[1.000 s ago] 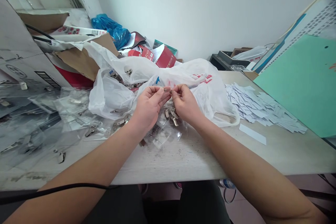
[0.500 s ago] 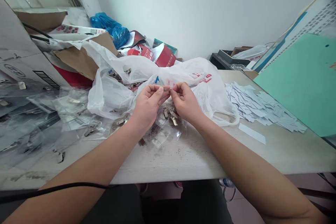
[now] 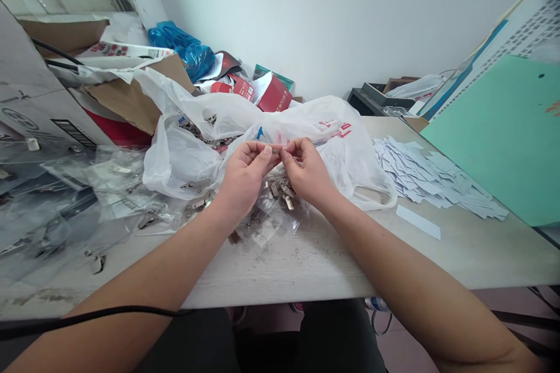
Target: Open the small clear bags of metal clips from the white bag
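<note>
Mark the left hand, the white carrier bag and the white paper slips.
Left hand (image 3: pixel 245 175): head view, back of the hand.
White carrier bag (image 3: pixel 175 157): head view, bulging left side.
White paper slips (image 3: pixel 431 178): head view, middle of the pile.

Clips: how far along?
Hard to gauge. Seemingly done: clear plastic bags holding metal clips, spread at left. In hand: the left hand and right hand pinch a small metal piece. Apparently left: more clips in the white plastic bag, and white paper slips heaped at right.
</note>
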The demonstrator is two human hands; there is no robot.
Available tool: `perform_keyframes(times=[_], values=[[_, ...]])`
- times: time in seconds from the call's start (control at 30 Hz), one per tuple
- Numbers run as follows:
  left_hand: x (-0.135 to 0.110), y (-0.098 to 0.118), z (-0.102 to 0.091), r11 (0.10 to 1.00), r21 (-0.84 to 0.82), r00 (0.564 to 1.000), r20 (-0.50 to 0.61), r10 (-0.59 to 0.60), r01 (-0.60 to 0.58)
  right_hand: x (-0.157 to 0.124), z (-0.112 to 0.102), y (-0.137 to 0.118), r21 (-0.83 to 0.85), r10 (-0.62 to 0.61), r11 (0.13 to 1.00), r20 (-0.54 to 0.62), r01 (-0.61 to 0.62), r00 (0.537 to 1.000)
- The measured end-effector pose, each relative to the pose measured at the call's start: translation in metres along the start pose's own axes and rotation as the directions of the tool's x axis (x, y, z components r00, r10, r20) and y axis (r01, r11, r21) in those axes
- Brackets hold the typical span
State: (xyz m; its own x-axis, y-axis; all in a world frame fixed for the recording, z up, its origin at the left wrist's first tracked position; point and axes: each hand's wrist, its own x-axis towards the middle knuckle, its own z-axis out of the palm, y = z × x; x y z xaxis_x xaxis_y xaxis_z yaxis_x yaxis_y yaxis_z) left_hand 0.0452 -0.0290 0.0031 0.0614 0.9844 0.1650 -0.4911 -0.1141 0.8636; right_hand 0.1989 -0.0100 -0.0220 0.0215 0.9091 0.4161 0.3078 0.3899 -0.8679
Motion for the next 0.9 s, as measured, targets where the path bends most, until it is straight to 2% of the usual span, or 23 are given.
perform_keyframes(times=[0.43, 0.9], values=[[0.0032, 0.0002, 0.0004, 0.997, -0.049, 0.998, -0.040, -0.054, 0.052, 0.0018, 0.0003, 0.0054, 0.029, -0.016, 0.999, 0.033, 0.015, 0.999], [-0.0007, -0.0019, 0.0026, 1.000, 0.017, 1.000, -0.018, 0.019, -0.019, -0.0028, 0.0059, 0.0036, -0.008, -0.032, 0.999, -0.015, 0.031, 0.999]])
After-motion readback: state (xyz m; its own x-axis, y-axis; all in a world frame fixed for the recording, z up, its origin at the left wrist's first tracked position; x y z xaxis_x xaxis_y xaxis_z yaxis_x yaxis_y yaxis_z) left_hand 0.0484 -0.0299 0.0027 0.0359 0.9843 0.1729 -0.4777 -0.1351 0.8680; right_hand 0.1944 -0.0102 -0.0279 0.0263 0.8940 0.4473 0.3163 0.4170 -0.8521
